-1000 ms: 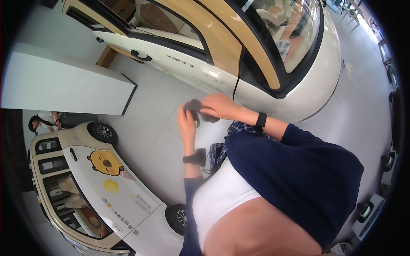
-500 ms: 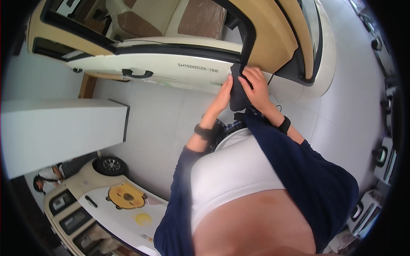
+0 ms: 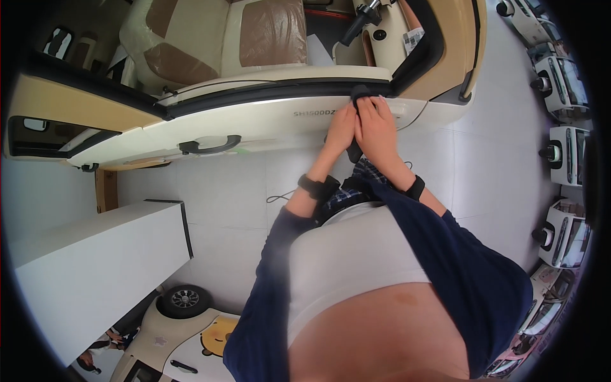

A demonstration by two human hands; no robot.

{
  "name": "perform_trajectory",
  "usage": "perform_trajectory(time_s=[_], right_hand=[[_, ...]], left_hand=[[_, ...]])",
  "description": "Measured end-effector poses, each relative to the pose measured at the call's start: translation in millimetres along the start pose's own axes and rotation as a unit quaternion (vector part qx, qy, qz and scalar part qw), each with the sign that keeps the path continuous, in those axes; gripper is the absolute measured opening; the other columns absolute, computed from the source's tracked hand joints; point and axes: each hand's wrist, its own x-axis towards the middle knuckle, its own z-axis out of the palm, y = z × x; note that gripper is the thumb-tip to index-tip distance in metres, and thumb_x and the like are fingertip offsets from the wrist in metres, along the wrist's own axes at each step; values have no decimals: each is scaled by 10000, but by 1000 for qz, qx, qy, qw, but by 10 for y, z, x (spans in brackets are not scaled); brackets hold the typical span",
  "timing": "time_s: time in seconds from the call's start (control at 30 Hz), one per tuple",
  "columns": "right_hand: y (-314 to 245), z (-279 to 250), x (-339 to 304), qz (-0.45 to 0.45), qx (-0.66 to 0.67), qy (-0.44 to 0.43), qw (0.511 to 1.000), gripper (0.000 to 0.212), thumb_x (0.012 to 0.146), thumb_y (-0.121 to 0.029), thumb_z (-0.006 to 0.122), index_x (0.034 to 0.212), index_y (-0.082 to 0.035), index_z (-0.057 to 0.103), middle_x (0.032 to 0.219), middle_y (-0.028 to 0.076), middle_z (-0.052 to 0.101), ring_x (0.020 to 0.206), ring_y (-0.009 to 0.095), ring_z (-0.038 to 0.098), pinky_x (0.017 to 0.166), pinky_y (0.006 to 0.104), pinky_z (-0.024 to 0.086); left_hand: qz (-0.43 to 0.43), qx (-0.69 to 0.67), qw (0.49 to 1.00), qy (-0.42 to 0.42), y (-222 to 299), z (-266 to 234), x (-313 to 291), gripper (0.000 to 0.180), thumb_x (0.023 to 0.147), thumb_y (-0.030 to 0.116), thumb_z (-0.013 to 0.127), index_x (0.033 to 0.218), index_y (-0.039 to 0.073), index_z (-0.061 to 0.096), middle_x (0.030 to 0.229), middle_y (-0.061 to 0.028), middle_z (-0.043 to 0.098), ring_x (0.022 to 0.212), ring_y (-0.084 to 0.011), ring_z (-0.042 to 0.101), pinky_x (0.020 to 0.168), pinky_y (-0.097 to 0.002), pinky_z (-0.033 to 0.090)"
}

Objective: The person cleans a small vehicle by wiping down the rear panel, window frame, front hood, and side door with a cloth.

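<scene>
A dark grey, folded, cloth-like piece (image 3: 355, 151) is held between my two hands, its black upper end resting near the window sill of a cream and tan small car (image 3: 267, 137). My left hand (image 3: 341, 127) closes on its left side. Along the right side my right hand (image 3: 377, 122) lies with bent fingers, touching the left hand at the fingertips. Most of the piece is hidden by the fingers, so its exact kind is hard to make out. Below the sill is the door's black handle (image 3: 213, 146).
Through the open window show plastic-covered seats (image 3: 270, 32) and a black handlebar grip (image 3: 356, 25). A white block-shaped stand (image 3: 108, 248) is at left. Behind it, a second car (image 3: 184, 331) and a person (image 3: 102, 350). Several small white vehicles (image 3: 566, 156) line the right.
The view has shifted, with more of the car's interior now showing. My hands have come closer together, and the grey piece looks narrower and more covered, sitting farther left of the window's front corner.
</scene>
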Motion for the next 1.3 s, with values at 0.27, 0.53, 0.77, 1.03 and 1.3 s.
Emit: perform_trajectory(time_s=[0.27, 0.53, 0.77, 1.03, 1.3], right_hand=[[-726, 509, 393, -97, 34, -24, 994, 328, 712, -78, 564, 1020, 31, 542, 985, 132, 575, 969, 294, 499, 923, 380, 379], [-1323, 920, 661, -185, 81, 32, 979, 313, 662, -76, 538, 954, 34, 568, 951, 116, 578, 937, 251, 510, 903, 360, 390], [-986, 691, 649, -189, 59, -12, 980, 245, 681, -115, 532, 904, -25, 577, 902, 74, 569, 891, 228, 503, 881, 374, 375], [-220, 98, 275, -55, 30, -45, 997, 336, 685, -87, 585, 1017, -53, 547, 1038, 51, 581, 898, 287, 484, 816, 385, 376], [-219, 267, 320, -109, 78, -33, 990, 381, 692, -107, 611, 1054, -19, 532, 1067, 90, 573, 928, 295, 484, 818, 382, 387]], left_hand=[[19, 148, 983, 106, -150, -1030, -213, 230, 856, 160, 424, 912, -17, 559, 854, -192, 579, 799, -349, 548, 676, -401, 435], [-105, -59, 954, 275, -44, -1648, -384, 292, 901, 209, 368, 851, -30, 527, 789, -129, 589, 717, -205, 548, 642, -333, 446], [22, 254, 957, 140, -248, -1438, -268, 215, 853, 147, 411, 848, -28, 536, 793, -196, 585, 707, -315, 563, 617, -400, 438], [30, 109, 992, 56, -43, -461, -33, 245, 844, 159, 365, 861, -29, 521, 855, -239, 569, 833, -402, 523, 709, -462, 406], [-63, 48, 989, 122, -39, -582, -66, 374, 924, 252, 283, 910, -6, 553, 846, -243, 580, 819, -410, 538, 710, -444, 412]])
